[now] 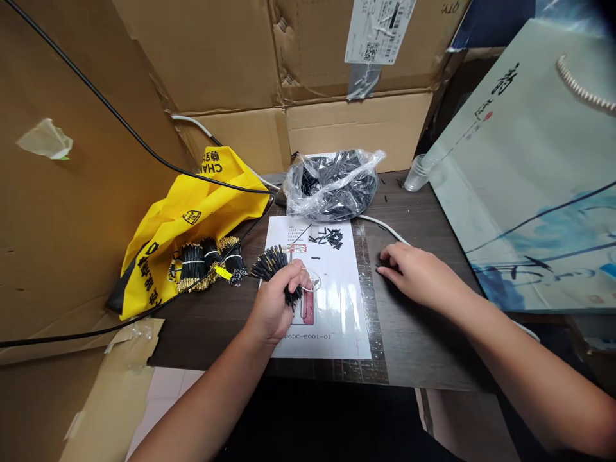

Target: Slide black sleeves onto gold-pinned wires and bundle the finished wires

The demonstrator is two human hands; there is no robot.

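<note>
The left hand (pixel 276 309) gripped a wire bundle (pixel 272 264) just above the sheet (pixel 332 327), low in the middle of the frame, with the fingers (pixel 301 276) closed around its middle and the gold-tipped ends fanned out at the top. The wires looked light, thin and fairly stiff, with some flex; the loose ends could splay or slip, so the bundle seemed best held at the middle, as here, not by its fragile-looking tips. The right hand (pixel 418 273) lay on the table (pixel 418 350) to the right of the sheet, fingers (pixel 391 263) curled downward beside a small black piece (pixel 382 263); whether they were pinching it could not be told. More black pieces (pixel 330 237) lay on the upper part of the sheet, and a clear plastic bag (pixel 332 186) full of similar ones sat just above it. To the left, tied wire bundles (pixel 192 266) rested on a yellow bag (pixel 192 212). A white cable (pixel 385 226) ran across the table behind the right hand, and a clear cup (pixel 418 173) lay at upper right.
</note>
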